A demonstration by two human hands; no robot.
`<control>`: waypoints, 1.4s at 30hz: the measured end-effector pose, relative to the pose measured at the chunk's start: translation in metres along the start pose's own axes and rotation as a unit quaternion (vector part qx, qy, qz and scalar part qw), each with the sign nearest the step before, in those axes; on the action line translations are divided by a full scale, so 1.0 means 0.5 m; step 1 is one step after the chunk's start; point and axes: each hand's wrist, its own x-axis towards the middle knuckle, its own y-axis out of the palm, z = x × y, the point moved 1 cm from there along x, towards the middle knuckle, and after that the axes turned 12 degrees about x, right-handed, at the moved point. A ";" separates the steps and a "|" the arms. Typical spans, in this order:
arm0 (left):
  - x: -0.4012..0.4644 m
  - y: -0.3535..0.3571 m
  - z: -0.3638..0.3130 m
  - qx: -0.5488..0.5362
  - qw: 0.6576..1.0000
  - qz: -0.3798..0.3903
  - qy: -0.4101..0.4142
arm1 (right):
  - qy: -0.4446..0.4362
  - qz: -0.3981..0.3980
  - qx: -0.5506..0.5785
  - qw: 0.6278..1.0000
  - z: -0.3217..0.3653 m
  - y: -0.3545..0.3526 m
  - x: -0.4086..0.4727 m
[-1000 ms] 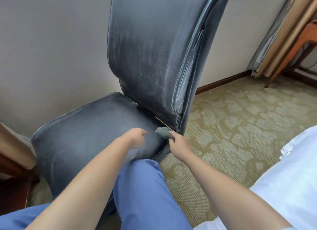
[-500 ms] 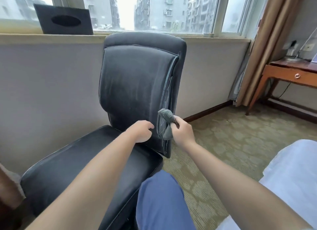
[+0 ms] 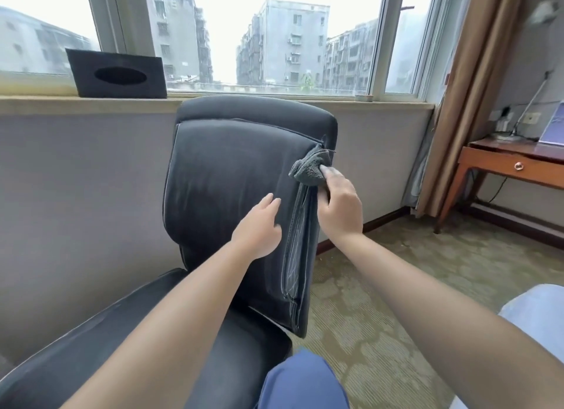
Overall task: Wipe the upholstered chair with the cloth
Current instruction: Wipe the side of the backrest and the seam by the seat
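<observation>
The dark grey upholstered chair (image 3: 225, 176) stands against the wall under the window, its backrest facing me. My right hand (image 3: 338, 208) grips a bunched grey cloth (image 3: 309, 167) and presses it against the upper right edge of the backrest. My left hand (image 3: 259, 225) rests flat on the front of the backrest, fingers apart, just left of the side seam. The seat stretches toward the lower left, partly hidden by my left forearm.
A black tissue box (image 3: 117, 74) sits on the window sill behind the chair. A wooden desk (image 3: 512, 166) and a brown curtain (image 3: 470, 88) stand at the right. Patterned carpet (image 3: 381, 301) lies right of the chair. My blue-trousered knee (image 3: 302, 381) is at the bottom.
My right hand has carried the cloth up the backrest's right edge from the seat corner to near the top. My left hand rose along and opened flat. The view tilted upward.
</observation>
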 end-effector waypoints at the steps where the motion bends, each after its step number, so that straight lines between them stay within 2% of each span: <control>1: 0.002 -0.002 -0.004 -0.005 1.000 -0.003 0.003 | -0.019 -0.019 -0.014 1.000 0.005 -0.002 0.018; 5: 0.016 -0.011 -0.018 -0.024 0.999 -0.016 0.015 | -0.138 -0.106 -0.083 0.981 0.037 -0.012 0.093; 9: 0.020 -0.006 -0.009 -0.057 0.997 -0.041 0.019 | -0.249 -0.093 -0.150 0.952 0.054 0.006 0.108; 14: 0.035 0.004 0.013 -0.077 0.995 -0.054 0.037 | -0.239 0.017 -0.236 0.942 0.011 0.045 0.050; 19: 0.041 0.020 0.027 -0.079 0.994 -0.055 0.042 | -0.305 0.092 -0.261 0.911 -0.015 0.044 0.027; 21: 0.042 0.022 0.035 -0.071 0.996 -0.041 0.038 | -0.306 0.074 -0.299 0.901 -0.016 0.032 0.080; 26: 0.048 0.022 0.042 -0.066 0.996 -0.049 0.041 | -0.247 0.033 -0.308 0.918 0.007 0.035 0.146; 28: 0.046 0.028 0.042 -0.071 0.995 -0.057 0.042 | -0.260 0.041 -0.298 0.917 0.000 0.046 0.094; 31: 0.042 0.033 0.038 -0.078 0.994 -0.061 0.046 | -0.299 0.095 -0.291 0.904 -0.016 0.046 0.015; 34: 0.041 0.031 0.033 -0.073 0.995 -0.060 0.037 | -0.320 0.085 -0.296 0.896 -0.020 0.031 0.057; 38: 0.038 0.019 0.031 -0.069 0.995 -0.064 0.031 | -0.240 0.029 -0.295 0.924 0.001 0.020 0.153; 40: 0.038 0.016 0.031 -0.062 0.996 -0.063 0.030 | -0.228 0.049 -0.269 0.935 0.001 0.032 0.138; 42: 0.037 0.018 0.031 -0.052 0.996 -0.070 0.030 | -0.256 0.095 -0.263 0.925 -0.007 0.046 0.081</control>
